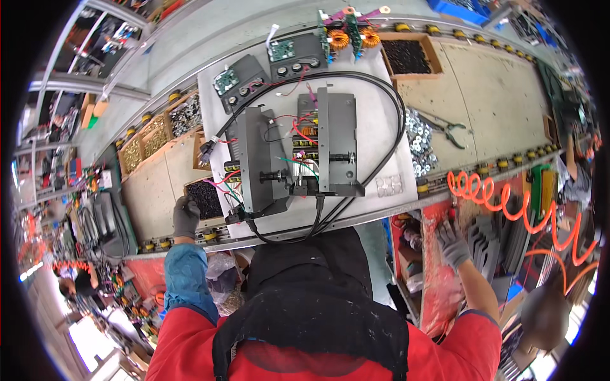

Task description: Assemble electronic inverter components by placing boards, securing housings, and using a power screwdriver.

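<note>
Where the gloved left hand [186,218] meets the near-left edge of the small black parts [204,198], its fingers look bunched, though I cannot tell whether they pinch anything. To that hand's right on the bench [505,108], the left housing [257,149] and right housing [343,136] stand side by side, long axes running away from the person, corded ends pointing nearward. Beyond them rightward, the gloved right hand [452,244] is spread over a red surface [438,286], fingers forward.
</note>
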`<state>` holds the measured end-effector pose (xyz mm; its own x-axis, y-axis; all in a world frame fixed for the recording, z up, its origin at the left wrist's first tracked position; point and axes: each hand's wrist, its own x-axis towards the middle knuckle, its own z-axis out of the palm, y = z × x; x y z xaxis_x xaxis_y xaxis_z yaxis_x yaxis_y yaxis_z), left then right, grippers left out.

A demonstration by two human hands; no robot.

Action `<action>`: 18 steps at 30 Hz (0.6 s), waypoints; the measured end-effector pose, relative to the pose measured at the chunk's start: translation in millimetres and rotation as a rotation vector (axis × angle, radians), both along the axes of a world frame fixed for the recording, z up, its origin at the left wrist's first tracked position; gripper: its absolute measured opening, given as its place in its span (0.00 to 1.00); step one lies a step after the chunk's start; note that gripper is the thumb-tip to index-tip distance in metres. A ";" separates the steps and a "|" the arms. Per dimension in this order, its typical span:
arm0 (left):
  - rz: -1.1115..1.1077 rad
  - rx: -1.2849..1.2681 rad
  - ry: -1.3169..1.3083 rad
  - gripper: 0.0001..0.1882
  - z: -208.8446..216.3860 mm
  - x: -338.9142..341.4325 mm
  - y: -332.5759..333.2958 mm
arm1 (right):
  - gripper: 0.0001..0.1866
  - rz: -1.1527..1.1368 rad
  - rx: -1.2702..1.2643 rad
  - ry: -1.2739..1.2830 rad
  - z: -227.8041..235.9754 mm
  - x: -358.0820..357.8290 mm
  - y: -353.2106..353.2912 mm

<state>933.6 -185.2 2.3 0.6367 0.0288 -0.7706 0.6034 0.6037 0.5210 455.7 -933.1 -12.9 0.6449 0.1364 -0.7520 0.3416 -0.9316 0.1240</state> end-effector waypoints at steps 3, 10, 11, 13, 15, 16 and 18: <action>0.175 -0.592 -0.300 0.04 23.4 -18.5 -5.0 | 0.19 0.073 0.050 0.087 0.2 -2.4 -12.1; 0.244 -0.636 -0.474 0.04 52.3 -41.5 -36.5 | 0.18 0.180 0.112 0.156 8.6 22.2 -39.0; 0.178 -0.667 -0.507 0.03 55.3 -43.8 -39.5 | 0.18 0.202 0.121 0.159 10.1 28.7 -43.5; 0.192 -0.620 -0.497 0.02 61.5 -47.6 -45.6 | 0.18 0.232 0.138 0.154 13.5 44.6 -48.3; 0.159 -0.440 -0.525 0.01 69.2 -51.1 -52.2 | 0.17 0.238 0.156 0.088 18.9 64.5 -49.1; 0.073 -0.479 -0.567 0.05 73.8 -49.8 -56.6 | 0.17 0.232 0.171 0.017 22.0 78.4 -48.5; 0.152 -0.184 -0.487 0.09 85.8 -47.5 -67.5 | 0.17 0.200 0.219 -0.152 34.4 106.5 -41.5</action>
